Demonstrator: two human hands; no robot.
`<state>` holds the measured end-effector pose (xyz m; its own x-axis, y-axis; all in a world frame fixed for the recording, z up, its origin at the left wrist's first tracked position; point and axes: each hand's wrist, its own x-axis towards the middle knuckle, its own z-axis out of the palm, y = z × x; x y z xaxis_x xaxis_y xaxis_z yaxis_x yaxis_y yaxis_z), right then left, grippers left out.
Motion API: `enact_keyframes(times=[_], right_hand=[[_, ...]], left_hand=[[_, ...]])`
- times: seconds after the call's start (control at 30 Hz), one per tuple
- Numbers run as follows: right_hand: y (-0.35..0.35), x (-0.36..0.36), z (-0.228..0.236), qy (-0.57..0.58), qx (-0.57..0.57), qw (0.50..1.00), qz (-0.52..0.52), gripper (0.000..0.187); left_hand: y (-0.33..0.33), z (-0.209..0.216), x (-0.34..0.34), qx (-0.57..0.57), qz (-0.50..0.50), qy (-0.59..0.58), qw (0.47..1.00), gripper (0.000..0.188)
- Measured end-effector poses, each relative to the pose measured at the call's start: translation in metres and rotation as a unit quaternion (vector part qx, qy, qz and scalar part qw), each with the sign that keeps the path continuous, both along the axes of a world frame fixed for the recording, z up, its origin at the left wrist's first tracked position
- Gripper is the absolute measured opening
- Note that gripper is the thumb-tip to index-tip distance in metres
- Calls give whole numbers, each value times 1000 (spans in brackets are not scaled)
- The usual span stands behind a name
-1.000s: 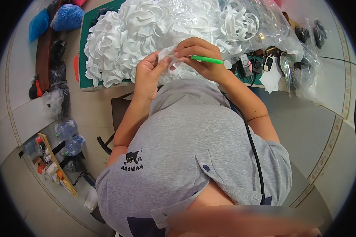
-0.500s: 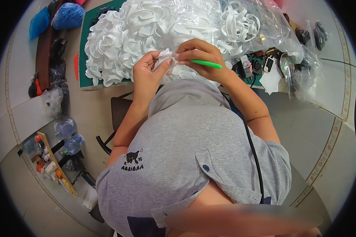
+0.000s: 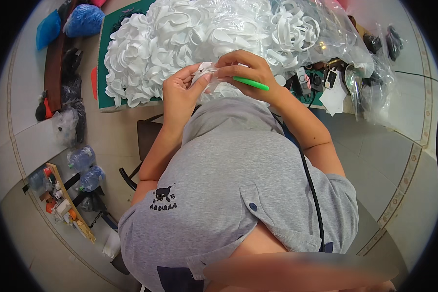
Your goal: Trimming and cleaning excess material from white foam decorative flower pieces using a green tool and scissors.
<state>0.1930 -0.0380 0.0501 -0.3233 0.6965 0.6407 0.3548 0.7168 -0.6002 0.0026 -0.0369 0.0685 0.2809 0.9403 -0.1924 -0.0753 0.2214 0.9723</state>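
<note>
My left hand [image 3: 182, 90] pinches a small folded white strip [image 3: 203, 69] between thumb and fingers. Bent over the other side of that strip, my right hand [image 3: 250, 73] has its fingertips at the white material. A slim bright green handle [image 3: 251, 83] is tucked in the right hand and sticks out toward the wrist; its other end is hidden by the fingers, so its kind does not show. Just beyond both hands lies a big heap of curled white ribbon-like strips [image 3: 173, 29], part of it under clear plastic.
The heap covers much of a green-topped table [image 3: 102, 73]. To the right are small dark devices [image 3: 304, 80], a white paper piece [image 3: 333, 100] and clear plastic sheeting [image 3: 360, 53]. Blue bags [image 3: 84, 19] lie at far left. A black cable [image 3: 311, 190] runs over my shirt.
The right hand and the green handle have shifted slightly down and left. The white strip between the fingertips has turned a little and looks flatter.
</note>
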Motion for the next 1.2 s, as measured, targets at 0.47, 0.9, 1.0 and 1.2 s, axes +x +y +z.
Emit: enact_keyframes(times=[0.47,0.9,1.0,1.2], right_hand=[[2,-8,-21,274,-347,896,-37,13],[-7,-7,-5,190,-264,946,-1,11],[-6,0,-5,304,-316,896,77,11],[10,14,-22,384,-388,837,44,16]], left_hand=[[16,-20,-16,213,156,203,943,23],[10,-24,10,272,219,85,933,40],[19,-48,-16,68,-102,-68,990,43],[14,-33,-17,-98,-149,-183,967,37]])
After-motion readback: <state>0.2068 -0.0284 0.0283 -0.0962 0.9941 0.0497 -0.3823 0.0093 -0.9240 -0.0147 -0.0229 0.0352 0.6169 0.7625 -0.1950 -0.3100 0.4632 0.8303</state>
